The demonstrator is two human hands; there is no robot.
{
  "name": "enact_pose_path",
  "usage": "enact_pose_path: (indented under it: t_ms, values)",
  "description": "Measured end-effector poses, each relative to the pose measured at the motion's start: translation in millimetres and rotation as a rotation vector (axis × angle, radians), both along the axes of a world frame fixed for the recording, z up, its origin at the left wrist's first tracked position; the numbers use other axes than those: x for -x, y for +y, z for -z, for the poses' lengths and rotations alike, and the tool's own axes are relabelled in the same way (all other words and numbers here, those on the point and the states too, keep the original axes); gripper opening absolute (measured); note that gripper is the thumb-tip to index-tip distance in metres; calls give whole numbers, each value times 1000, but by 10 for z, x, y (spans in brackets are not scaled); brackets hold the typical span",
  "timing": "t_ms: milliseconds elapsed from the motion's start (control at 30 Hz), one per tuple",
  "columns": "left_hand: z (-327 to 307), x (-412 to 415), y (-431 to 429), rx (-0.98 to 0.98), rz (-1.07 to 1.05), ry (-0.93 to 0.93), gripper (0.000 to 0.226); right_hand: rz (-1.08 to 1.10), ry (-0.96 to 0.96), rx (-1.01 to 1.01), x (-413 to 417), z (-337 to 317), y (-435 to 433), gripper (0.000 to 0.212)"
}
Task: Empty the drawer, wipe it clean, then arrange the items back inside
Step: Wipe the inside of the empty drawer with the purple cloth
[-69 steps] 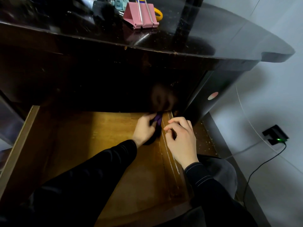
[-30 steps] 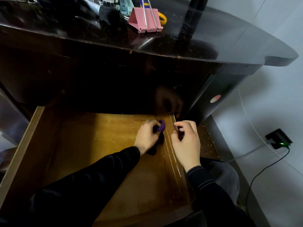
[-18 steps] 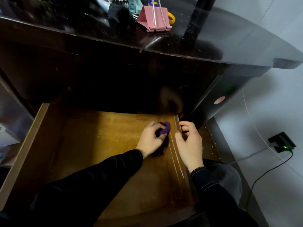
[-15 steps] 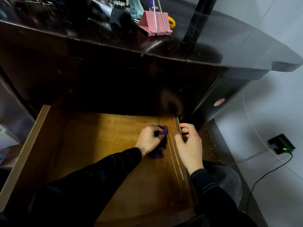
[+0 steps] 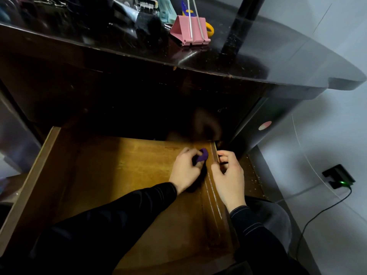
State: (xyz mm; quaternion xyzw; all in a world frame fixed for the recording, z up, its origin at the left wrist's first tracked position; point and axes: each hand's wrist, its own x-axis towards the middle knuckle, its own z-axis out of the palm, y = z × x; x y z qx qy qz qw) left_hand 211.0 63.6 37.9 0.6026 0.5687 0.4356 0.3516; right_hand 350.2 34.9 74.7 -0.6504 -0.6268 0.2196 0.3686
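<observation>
Head view: the left hand [image 5: 185, 170] grips a purple cloth [image 5: 202, 156] at the far right corner of the open drawer [image 5: 111, 175]. The right hand [image 5: 228, 175] curls at the drawer's right wall, its grip unclear. Above, a pink binder clip [image 5: 190, 29] sits on the dark desktop [image 5: 278, 56].

1. Pulled open under dark desk top [image 5: 288, 56], wooden drawer [image 5: 119, 175].
2. Gripped in left hand [image 5: 185, 171], purple cloth [image 5: 201, 158], pressed to drawer floor beside right wall.
3. Curled over that wall, right hand [image 5: 228, 175].
4. On desk top, pink binder clip [image 5: 191, 30].
</observation>
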Motion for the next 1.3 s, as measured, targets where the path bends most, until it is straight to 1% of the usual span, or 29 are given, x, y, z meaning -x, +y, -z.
enact_pose_path:
  t_ms: [100,167,233,300,367,433,467,567,667,733,900,1033,1100,1200,1300]
  values:
    - [-56,-164,-225,-242,-37,-41,26,-2,-9,-2,-15,24,16,37]
    - [-12,-195,-348,-327,-4,-20,33,-3,-7,4,-28,41,21,35]
    - [37,-164,-341,-363,15,10,35,2,8,10,-37,42,22,31]
    - [26,-127,-215,-333,-16,-18,34,11,28,17,-41,35,18,30]
    - [-59,-72,-16,-240,-49,-74,34,20,31,28,-40,22,5,35]
    - [-123,-21,139,-163,-25,-138,32,22,31,34,-30,15,-5,36]
    - [-124,-9,160,-149,-9,-141,32,22,30,33,-22,14,-7,37]
    - [-12,-48,-64,-167,17,-42,38,20,26,20,-15,-4,-6,36]
    - [139,-27,-419,-226,129,25,41,8,45,25,-20,-22,-5,37]
    - [189,44,-444,-258,176,104,40,9,52,30,-19,-17,-5,37]
    - [105,95,40,-200,63,215,38,15,48,27,-23,16,9,38]
    - [216,202,606,-15,14,328,29,19,56,37,-44,53,32,38]
    - [279,216,747,50,6,406,25,23,55,43,-47,72,47,37]
    - [278,196,737,23,40,535,24,26,66,32,-57,86,58,35]
    - [270,213,496,-41,148,654,31,25,65,26,-51,72,47,35]
